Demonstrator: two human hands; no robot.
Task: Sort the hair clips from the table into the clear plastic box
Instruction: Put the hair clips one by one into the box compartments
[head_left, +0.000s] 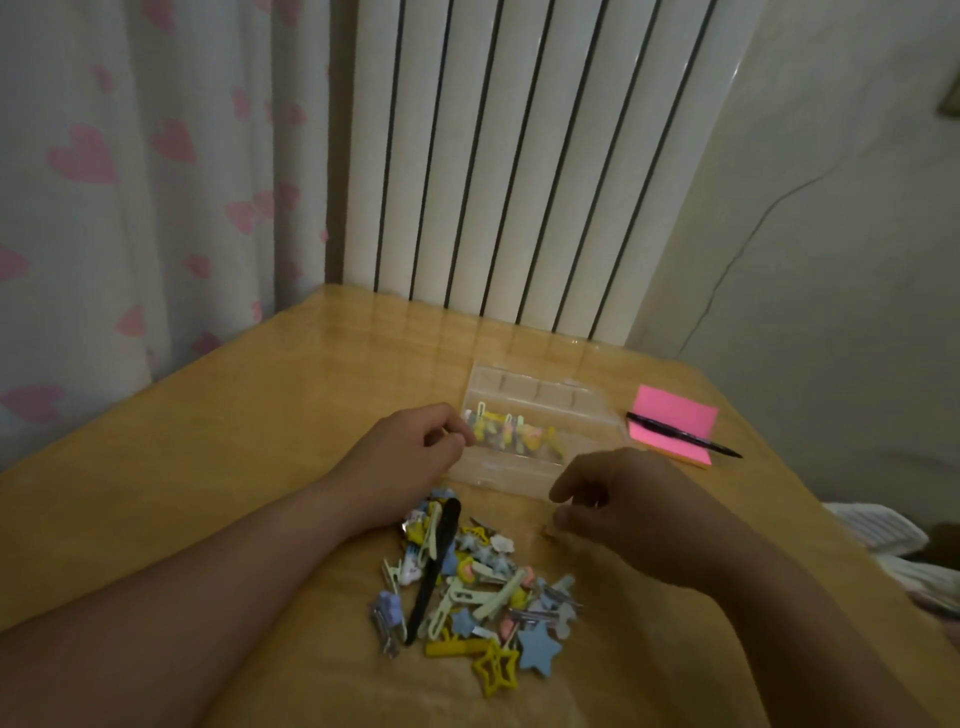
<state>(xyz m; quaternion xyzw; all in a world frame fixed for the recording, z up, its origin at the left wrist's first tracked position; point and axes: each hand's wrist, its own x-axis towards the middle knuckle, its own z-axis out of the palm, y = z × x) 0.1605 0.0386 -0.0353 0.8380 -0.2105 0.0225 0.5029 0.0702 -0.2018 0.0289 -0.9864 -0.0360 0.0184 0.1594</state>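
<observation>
Clear plastic box (498, 475) mid-frame: L hand (415, 447) curls at its edge, R hand (623, 512) nearby; holds unclear. Risk: box nudged, clips (519, 436) spill.

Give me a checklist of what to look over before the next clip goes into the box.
1. Box within reach: ok, both hands are beside it.
2. Room in the box: ok, a row of clips sits in the middle and the near part looks bare.
3. Clips left to sort: ok, a pile lies on the table between the forearms.
4. Left hand holding a clip: cannot tell, its fingers are curled at the box's left end.
5. Right hand holding a clip: cannot tell, its fingers are low over the table near the box.
6. Pen and notes out of the way: ok, both lie right of the box.
</observation>
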